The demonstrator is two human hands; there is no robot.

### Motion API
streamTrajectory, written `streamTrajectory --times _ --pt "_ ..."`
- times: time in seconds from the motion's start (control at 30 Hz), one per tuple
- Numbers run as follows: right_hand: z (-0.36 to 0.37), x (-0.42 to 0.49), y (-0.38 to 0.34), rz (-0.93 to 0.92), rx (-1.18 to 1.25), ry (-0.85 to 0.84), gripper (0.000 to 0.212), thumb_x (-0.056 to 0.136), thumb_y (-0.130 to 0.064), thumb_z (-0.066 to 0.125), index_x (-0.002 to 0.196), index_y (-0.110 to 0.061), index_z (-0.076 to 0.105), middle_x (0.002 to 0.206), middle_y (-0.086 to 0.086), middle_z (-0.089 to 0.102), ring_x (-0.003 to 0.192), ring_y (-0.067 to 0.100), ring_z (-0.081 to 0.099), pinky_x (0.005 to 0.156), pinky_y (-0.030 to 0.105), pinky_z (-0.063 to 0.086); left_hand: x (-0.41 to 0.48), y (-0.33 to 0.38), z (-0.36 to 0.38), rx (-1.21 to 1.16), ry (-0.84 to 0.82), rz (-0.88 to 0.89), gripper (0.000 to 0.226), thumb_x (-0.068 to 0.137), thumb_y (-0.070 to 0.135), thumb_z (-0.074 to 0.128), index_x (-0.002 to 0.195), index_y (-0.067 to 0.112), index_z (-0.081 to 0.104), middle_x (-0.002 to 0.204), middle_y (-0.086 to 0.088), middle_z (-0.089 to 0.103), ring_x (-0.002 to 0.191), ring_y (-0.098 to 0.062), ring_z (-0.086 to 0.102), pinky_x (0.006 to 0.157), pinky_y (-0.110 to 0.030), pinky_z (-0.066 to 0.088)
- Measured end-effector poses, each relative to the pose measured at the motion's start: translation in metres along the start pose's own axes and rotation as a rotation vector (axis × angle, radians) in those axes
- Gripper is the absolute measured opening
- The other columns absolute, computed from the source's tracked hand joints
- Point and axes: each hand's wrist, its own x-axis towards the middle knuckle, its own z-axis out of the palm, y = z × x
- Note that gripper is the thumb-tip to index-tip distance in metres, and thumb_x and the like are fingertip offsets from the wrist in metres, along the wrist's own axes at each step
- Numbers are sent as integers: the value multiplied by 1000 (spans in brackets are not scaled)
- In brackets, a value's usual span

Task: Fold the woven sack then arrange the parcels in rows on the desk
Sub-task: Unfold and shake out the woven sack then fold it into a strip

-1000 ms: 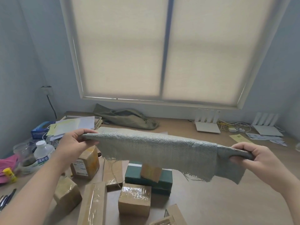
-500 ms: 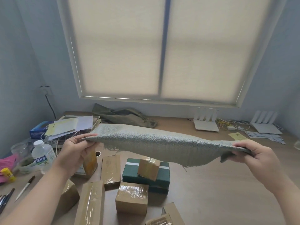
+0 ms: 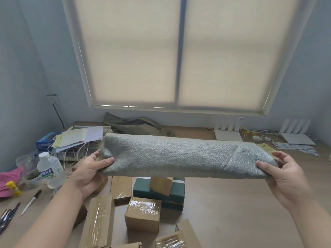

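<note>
Folded woven sack held level above the tabletop.
Its ends are pinched by the left hand and the right hand, thumbs on top; taped parcels are seen scattered beneath it.

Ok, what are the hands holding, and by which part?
The folded woven sack: the left hand grips its left end, the right hand grips its right end, thumbs on top.

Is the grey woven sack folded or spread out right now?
Folded: the woven sack is a long narrow band with a rounded near edge, left hand and right hand gripping its ends.
</note>
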Motion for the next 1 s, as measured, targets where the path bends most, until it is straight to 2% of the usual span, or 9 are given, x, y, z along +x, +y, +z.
streamTrajectory --times 0.1,0.23,0.37,0.47,0.53,0.6,0.77,0.83,1.0 --pt "-16 2 -8 109 121 -69 58 69 10 63 119 -18 53 99 7 71 71 11 75 60 19 60 -13 1 4 209 -110 -105 76 54 -7 88 123 1 58 106 -20 70 82 -28 74 66 -34 64" --pt "-39 5 -12 285 138 -137 66 69 8 64 134 -3 59 108 5 76 80 14 75 71 22 62 -21 -4 20 466 -106 -166 79 45 -9 88 119 1 60 85 -14 76 72 -25 75 54 -36 60" --pt "-53 3 -15 426 169 -173 45 51 -3 76 95 -2 81 116 6 73 89 16 76 81 29 60 -21 -18 23 470 -67 -125 114 13 10 100 120 3 59 93 -19 76 80 -32 75 61 -41 63" --pt "-60 1 -17 479 186 -150 40 62 -12 77 102 -8 78 101 6 79 83 15 78 68 31 64 -22 -29 30 440 -59 -78 100 32 10 100 123 9 60 104 -20 76 87 -35 76 66 -42 64" --pt "-64 3 -16 501 116 -147 34 74 -21 72 106 -11 76 101 6 79 82 17 78 66 33 64 -21 -35 35 395 -39 -57 61 68 11 87 124 15 62 110 -17 75 90 -32 76 66 -39 64" --pt "-68 5 -13 498 30 -124 37 65 -25 78 98 -9 81 100 9 79 79 20 78 62 33 64 -17 -42 40 381 3 -38 36 88 16 68 124 17 64 113 -15 75 95 -33 75 68 -39 64" --pt "-77 1 -7 337 -179 21 86 29 -37 98 103 -2 73 92 12 79 70 19 76 59 29 62 2 -50 49 431 124 36 22 94 19 64 116 14 68 109 -14 76 97 -36 71 77 -47 61" --pt "-79 -1 -7 271 -205 60 85 29 -33 94 104 0 70 80 6 79 63 14 74 55 25 61 12 -52 50 447 146 37 21 93 17 65 114 11 70 113 -18 74 98 -37 70 87 -54 56" --pt "-93 -3 -3 123 -245 151 93 6 -55 96 83 -8 73 70 4 77 57 9 71 51 21 58 33 -68 67 521 128 69 17 93 13 66 109 13 70 105 -12 74 86 -27 68 67 -39 54"
